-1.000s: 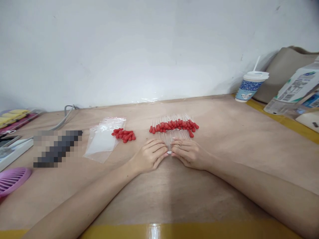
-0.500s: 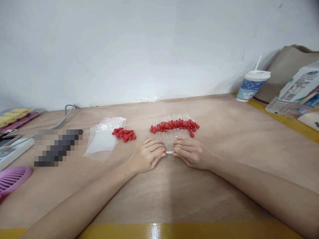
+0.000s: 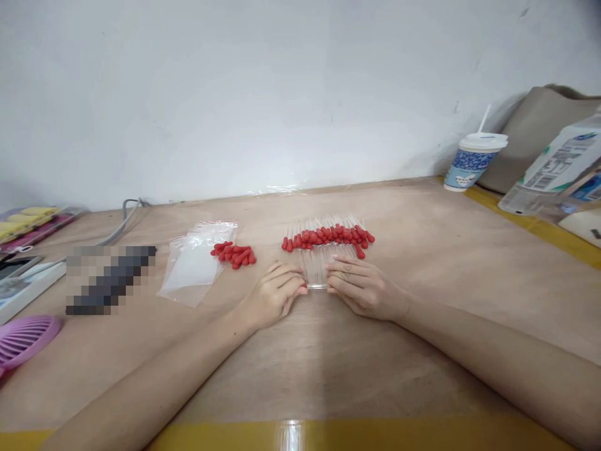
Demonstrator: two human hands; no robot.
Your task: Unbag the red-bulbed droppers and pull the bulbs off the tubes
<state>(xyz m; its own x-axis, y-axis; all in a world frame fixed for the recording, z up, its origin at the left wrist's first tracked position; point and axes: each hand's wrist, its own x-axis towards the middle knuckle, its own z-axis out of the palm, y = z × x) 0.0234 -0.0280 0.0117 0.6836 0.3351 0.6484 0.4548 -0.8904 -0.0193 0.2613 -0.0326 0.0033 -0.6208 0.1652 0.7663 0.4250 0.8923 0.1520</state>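
My left hand (image 3: 278,293) is closed in a pinch, with a bit of a red rubber bulb (image 3: 305,286) showing at its fingertips. Opposite it, my right hand (image 3: 364,287) pinches a clear glass tube (image 3: 318,287) that lies crosswise between the two hands. Just beyond the fingers are many thin loose glass tubes (image 3: 317,266) side by side, partly covered by my right fingers. Behind them lies a row of droppers (image 3: 328,234), red bulbs toward me and thin clear stems pointing at the wall. A small pile of loose red bulbs (image 3: 235,255) is to the left.
Clear zip bags (image 3: 192,263) lie under and beside the loose bulbs. Further left are a blurred dark object (image 3: 110,282), a grey cable (image 3: 117,228) and a pink fan (image 3: 28,338). A lidded cup with a straw (image 3: 474,163) and a plastic bottle (image 3: 554,163) are at the right.
My left hand has drawn slightly to the left, so the gap between the hands is wider and more of the glass tube shows. My right hand has hardly moved.
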